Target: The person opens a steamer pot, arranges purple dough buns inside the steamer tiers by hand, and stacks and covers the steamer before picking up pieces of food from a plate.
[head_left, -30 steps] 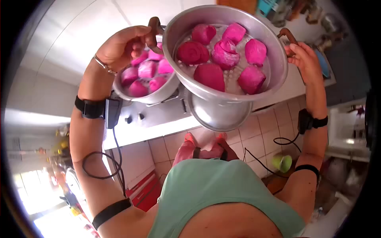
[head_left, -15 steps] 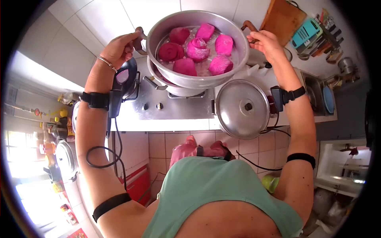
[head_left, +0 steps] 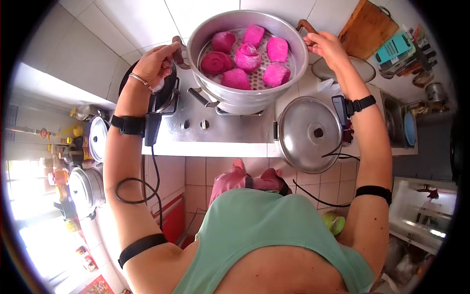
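A metal steamer basket with a perforated bottom holds several bright magenta dough buns, some rolled like roses. It stands over a metal pot on the stove; whether it is fully seated cannot be made out. Closed around the basket's left brown handle is my left hand. On the opposite side, my right hand has its fingers closed on the right handle. The pot's own left handle juts out below the basket.
A large metal lid lies on the counter to the right of the stove. A dark pan sits on the left burner. A wooden cutting board leans at the back right, near a sink. Cables hang from both wrists.
The steamer basket has come more into line over the pot, where it sat off to one side before. Both hands keep hold of its handles. The whole view has shifted slightly.
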Motion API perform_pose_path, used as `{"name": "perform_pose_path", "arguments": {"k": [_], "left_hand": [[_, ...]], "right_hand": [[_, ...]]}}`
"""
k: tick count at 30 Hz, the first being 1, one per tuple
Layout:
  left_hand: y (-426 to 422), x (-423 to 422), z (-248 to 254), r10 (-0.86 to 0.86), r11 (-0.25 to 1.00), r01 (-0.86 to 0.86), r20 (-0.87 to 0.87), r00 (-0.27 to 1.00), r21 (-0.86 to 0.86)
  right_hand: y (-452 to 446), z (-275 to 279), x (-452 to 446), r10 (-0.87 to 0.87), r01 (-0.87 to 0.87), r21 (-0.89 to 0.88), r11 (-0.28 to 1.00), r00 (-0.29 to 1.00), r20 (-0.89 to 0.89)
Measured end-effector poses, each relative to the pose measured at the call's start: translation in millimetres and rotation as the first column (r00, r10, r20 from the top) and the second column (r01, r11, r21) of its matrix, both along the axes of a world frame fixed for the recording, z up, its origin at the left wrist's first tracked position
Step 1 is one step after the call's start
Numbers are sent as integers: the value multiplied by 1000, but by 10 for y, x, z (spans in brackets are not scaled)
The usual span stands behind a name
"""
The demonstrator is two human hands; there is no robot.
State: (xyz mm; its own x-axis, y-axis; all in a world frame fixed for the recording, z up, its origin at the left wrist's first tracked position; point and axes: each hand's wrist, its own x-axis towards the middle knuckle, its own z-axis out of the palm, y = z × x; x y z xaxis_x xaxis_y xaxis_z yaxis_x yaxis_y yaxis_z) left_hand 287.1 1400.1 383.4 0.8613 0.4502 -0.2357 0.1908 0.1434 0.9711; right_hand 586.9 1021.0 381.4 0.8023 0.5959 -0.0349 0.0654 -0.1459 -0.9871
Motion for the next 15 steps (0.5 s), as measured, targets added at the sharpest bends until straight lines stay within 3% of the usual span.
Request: {"name": "perform_pose_path", "arguments": {"k": [4, 7, 15], "left_hand": [[23, -16, -24, -4, 997, 7, 43, 999, -83], [-31, -2, -1, -9, 999, 11, 41, 999, -51], [9, -15, -16, -113, 992, 116, 57, 992, -42]], "right_hand": [[73, -134, 66, 21, -21, 3, 1000, 998, -59], [87, -186, 90, -44, 41, -108, 993, 999, -25], [59, -350, 134, -54, 55, -21, 998, 998, 20]]}}
